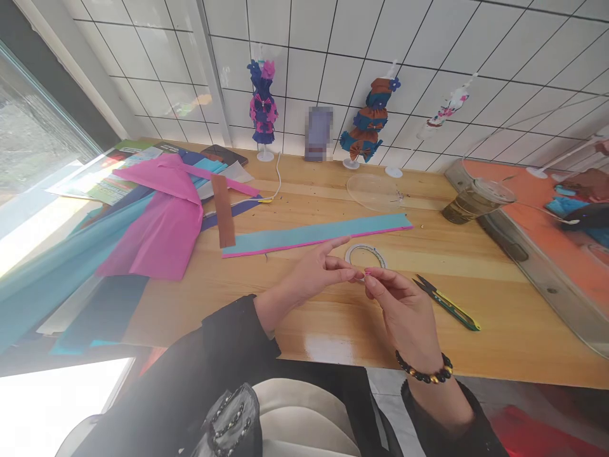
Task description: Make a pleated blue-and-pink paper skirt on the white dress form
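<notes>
My left hand [328, 266] has its index finger stretched out, with thumb and middle finger pinched together; what lies in that pinch is too small to tell. Fingertip to fingertip with it, my right hand [404, 304] pinches a tiny pink bit [368, 273]. Just behind the hands lies a roll of white tape [351, 255], partly covered by my fingers. A long light-blue strip with a pink edge [314, 233] stretches across the table beyond them. To the right of my right hand rest yellow-and-green thread snips [450, 303].
A brown strip [223, 212] overlaps the blue strip's left end. Pink sheet material [166, 222] and other coloured pieces pile up at left. A plastic cup [469, 202] stands at right beside an orange-lined tray [566, 273]. Decorated stands [263, 108] line the tiled wall.
</notes>
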Motion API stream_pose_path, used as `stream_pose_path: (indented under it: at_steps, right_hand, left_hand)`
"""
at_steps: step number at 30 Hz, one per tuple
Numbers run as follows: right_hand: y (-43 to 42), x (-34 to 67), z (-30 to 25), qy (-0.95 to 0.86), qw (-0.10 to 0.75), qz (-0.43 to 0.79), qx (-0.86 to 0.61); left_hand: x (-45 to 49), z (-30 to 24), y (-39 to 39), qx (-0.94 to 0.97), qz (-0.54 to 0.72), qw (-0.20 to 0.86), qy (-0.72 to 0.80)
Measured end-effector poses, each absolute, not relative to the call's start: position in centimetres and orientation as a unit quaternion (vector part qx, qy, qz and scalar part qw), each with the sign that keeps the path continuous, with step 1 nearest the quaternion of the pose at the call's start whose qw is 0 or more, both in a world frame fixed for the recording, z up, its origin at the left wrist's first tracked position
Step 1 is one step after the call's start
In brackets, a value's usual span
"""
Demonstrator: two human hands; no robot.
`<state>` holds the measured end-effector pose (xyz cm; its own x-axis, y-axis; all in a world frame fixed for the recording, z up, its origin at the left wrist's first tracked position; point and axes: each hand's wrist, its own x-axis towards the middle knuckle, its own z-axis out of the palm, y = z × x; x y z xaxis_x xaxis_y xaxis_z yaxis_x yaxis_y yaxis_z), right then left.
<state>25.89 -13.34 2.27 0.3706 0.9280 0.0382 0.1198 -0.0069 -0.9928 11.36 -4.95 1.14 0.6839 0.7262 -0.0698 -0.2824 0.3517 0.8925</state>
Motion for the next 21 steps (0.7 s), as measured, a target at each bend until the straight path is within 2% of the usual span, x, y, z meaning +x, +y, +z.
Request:
stream_pose_path:
  at_steps: [3,7,11,17,21]
  right_hand:
    - [-13.5,25.7,2.5,-0.509,0.518,0.293,-0.622]
    - [-13.6,25.6,2.5,-0.625,0.441,0.113,-0.634]
    - [-13.5,25.8,2.1,-0.678,0.416,0.023,-0.605]
    - [-13.4,26.1,2.3,-0.673,0.402,0.052,-0.618]
    - [-13.3,26.3,2.4,-0.648,0.389,0.099,-0.648]
  left_hand:
    - [11.3,1.2,-4.9,0.474,0.317,0.784,0.245]
    - [11.2,1.3,-4.9,0.487,0.303,0.776,0.263]
    - [11.2,1.0,-4.8,0.502,0.291,0.767,0.276]
    - [11.0,0.7,-5.0,0.55,0.286,0.74,0.263]
    - [9.2,0.7,-4.2,0.624,0.388,0.611,0.293]
